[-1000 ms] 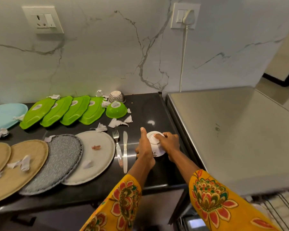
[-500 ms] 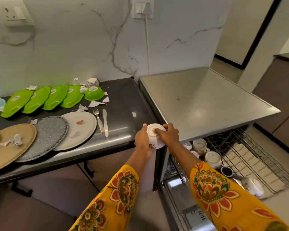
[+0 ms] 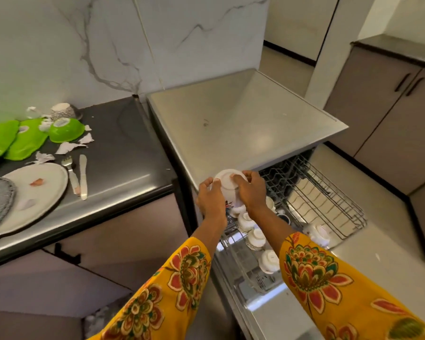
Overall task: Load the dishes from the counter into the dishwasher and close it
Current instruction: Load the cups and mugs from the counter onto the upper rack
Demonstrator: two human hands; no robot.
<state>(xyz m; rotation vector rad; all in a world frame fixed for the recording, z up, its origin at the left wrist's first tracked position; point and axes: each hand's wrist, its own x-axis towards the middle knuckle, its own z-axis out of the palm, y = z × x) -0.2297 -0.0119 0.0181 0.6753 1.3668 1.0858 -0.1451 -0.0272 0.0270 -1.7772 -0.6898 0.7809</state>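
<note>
Head view, reading from the left: what lies on the counter (image 3: 123, 153)?

— Far left of the dishwasher (image 3: 243, 123), green plates (image 3: 12, 141) and a green bowl (image 3: 66, 130) sit among torn paper scraps (image 3: 68, 147). Nearer it lie a white plate (image 3: 35, 192), then a fork (image 3: 70, 173) and knife (image 3: 83, 175), side by side.

— And the hands?

— Both hold one white bowl (image 3: 227, 186), turned bottom-up, just in front of the dishwasher's top edge and above its pulled-out rack (image 3: 329, 207). Left hand (image 3: 210, 200) curls round the bowl's left side; right hand (image 3: 252, 192) wraps over its right side, fingers on the base.

— What's in the rack?

— White cups (image 3: 255, 238) stand along its left part, under the wrists. The right part looks free.

— How should the bowl go in?

— I'd judge: keep it inverted and lower it into a free spot beside the cups, tilted between the tines so water drains. Ease it down without knocking the cups, and let go only once it sits steady.
</note>
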